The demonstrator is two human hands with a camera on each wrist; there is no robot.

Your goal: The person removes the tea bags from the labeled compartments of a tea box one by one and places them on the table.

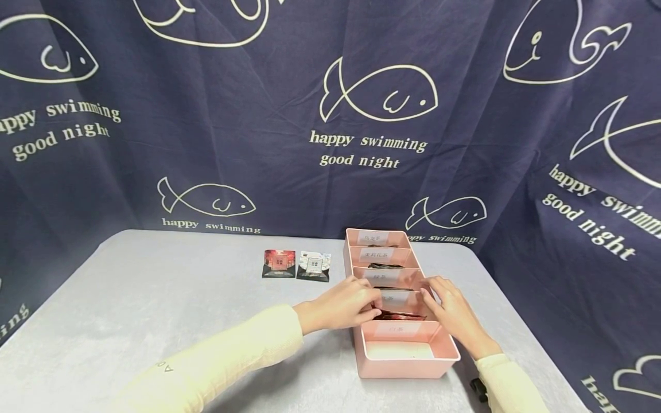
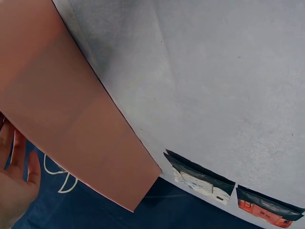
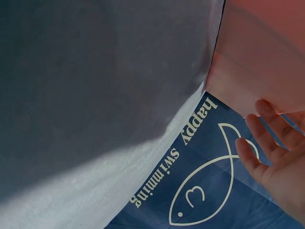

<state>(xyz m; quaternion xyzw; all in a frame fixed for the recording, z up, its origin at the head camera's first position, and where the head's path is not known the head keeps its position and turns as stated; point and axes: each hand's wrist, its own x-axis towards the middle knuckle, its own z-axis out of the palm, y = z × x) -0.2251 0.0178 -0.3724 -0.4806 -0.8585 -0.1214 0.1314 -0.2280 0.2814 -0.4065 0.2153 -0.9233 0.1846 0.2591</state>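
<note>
A long pink divided box (image 1: 403, 368) with labelled compartments stands right of the table's middle. My left hand (image 1: 347, 303) reaches over its left rim, fingertips bent at the left end of red tea sachets (image 1: 405, 316) in the second compartment from the front. Whether they pinch a sachet is hidden. In the left wrist view the left hand (image 2: 16, 176) is partly cut off beside the box wall (image 2: 76, 109). Along the opposite rim, my right hand (image 1: 457, 312) rests with loosely bent fingers. The right wrist view shows that hand (image 3: 281, 152) with its fingers spread at the box wall (image 3: 262, 62).
Left of the box lie a red-and-black sachet (image 1: 279, 264) and a white-and-black sachet (image 1: 313, 265), side by side. Dark sachets (image 1: 386, 266) stand in compartments farther back. A dark blue curtain (image 1: 289, 115) hangs behind the grey table (image 1: 155, 298). A small black object (image 1: 478, 390) lies by the right sleeve.
</note>
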